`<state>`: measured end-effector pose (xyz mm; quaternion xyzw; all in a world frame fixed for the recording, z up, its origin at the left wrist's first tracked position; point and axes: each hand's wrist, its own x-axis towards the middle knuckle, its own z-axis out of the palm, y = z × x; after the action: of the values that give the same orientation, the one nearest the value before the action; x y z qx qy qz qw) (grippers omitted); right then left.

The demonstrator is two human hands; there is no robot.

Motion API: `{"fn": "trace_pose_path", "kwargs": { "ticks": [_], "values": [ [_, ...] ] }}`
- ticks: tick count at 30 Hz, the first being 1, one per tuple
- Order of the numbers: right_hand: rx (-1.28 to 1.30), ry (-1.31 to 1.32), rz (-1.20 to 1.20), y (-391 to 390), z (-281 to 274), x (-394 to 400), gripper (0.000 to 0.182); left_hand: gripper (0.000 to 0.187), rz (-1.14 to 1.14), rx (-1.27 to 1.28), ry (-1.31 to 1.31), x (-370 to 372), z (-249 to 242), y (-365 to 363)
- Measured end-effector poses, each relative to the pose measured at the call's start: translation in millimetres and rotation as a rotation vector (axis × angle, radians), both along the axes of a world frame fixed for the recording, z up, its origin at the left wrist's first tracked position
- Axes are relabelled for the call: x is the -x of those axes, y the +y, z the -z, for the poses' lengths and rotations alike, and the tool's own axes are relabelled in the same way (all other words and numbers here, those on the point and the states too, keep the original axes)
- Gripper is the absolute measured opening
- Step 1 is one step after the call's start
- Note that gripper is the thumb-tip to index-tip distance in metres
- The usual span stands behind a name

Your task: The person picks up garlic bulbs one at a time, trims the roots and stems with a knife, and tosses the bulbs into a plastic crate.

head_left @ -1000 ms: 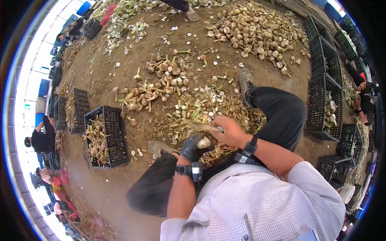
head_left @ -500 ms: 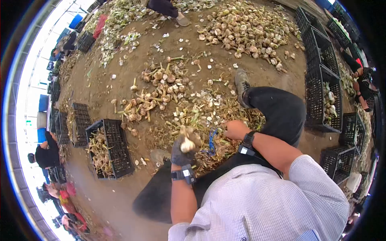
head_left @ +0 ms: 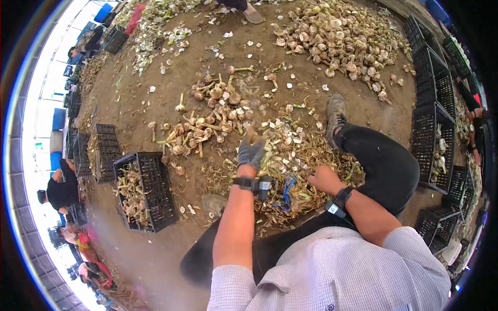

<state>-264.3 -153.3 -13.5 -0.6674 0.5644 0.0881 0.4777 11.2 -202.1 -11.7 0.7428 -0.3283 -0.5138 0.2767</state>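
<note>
My left hand (head_left: pixel 251 151), in a grey glove with tan fingertips, reaches forward over the near edge of a loose heap of garlic bulbs with stalks (head_left: pixel 220 116). Its fingers are stretched out, slightly blurred, and no bulb shows in them. A blurred pale streak (head_left: pixel 250 88) hangs over the heap's far side. My right hand (head_left: pixel 326 179), bare, is closed beside my right knee; a thin dark piece seems to stick out of it, too small to name. Below both hands lie cut stalks and peelings (head_left: pixel 306 199) with a blue strap (head_left: pixel 288 192) among them.
A black crate (head_left: pixel 158 189) of garlic trimmings stands at left. A big garlic pile (head_left: pixel 347 41) lies ahead to the right. Black crates (head_left: pixel 434 140) line the right side. Another person's foot (head_left: pixel 253 14) is at the top, and a person in black (head_left: pixel 62 189) is far left.
My left hand has swung forward from near my lap, and the garlic bulb it held is out of it. My right hand stays closed near my knee. The view has shifted slightly.
</note>
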Motion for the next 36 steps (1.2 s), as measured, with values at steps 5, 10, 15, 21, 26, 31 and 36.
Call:
{"fn": "trace_pose_path", "kwargs": {
  "ticks": [5, 10, 15, 21, 26, 31, 36],
  "values": [
    [0.137, -0.066, -0.096, 3.3, 11.9, -15.2, 0.038, 0.063, 0.074, -0.363, -0.677, -106.3, 118.6, 36.8],
    [-0.069, -0.045, -0.103, -10.2, 2.9, -38.6, 0.043, 0.068, 0.131, -0.235, -0.880, -163.3, 155.2, 11.2],
    [-0.103, -0.019, -0.076, -10.3, 25.2, -47.7, 0.047, 0.061, 0.249, -0.410, -0.851, -164.0, 154.1, -48.9],
    [-0.198, -0.017, 0.029, -31.0, 15.1, -76.8, 0.039, 0.064, 0.719, -0.549, -0.574, -149.7, 179.7, -32.5],
    [-0.174, -0.010, 0.017, -39.7, 19.3, -92.7, 0.039, 0.091, 0.560, -0.387, -0.226, -180.1, 126.6, -8.1],
    [-0.106, 0.053, -0.072, -44.7, 31.1, -106.6, 0.043, 0.027, -0.028, 0.257, -0.064, -253.7, 104.8, -23.1],
    [-0.158, 0.084, -0.111, -48.7, 43.6, -115.0, 0.045, 0.021, -0.200, -0.053, -0.695, -336.9, 59.6, -75.0]
  ]
}}
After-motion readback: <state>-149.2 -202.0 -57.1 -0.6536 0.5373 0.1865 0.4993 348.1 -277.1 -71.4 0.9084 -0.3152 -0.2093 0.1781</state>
